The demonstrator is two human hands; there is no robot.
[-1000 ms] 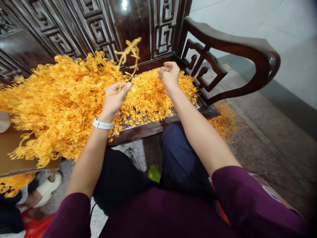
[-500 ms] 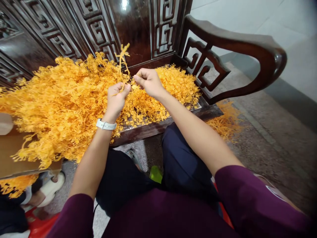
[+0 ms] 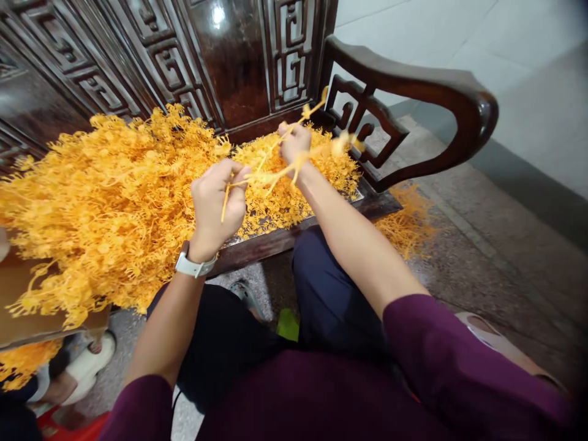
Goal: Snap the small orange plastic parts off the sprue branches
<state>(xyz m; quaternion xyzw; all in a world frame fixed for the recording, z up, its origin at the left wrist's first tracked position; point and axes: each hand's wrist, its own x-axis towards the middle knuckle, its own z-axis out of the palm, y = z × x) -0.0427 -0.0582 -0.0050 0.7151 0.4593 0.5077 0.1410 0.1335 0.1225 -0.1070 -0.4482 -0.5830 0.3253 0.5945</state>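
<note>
A big heap of orange plastic sprigs covers the seat of a dark carved wooden chair. My left hand, with a white watch on the wrist, is closed on the stem of one orange sprig, held above the seat's front edge. My right hand is farther back over the smaller pile, fingers closed on another sprig whose branches are blurred and spread toward the armrest.
The chair's curved armrest stands at the right. More orange sprigs lie on the floor beside the chair. A cardboard box sits at the left edge, with another person's sandalled foot below it.
My hands met at the held sprig half a second ago. Now the left hand has pulled nearer to me and the right has moved back right with a sprig.
</note>
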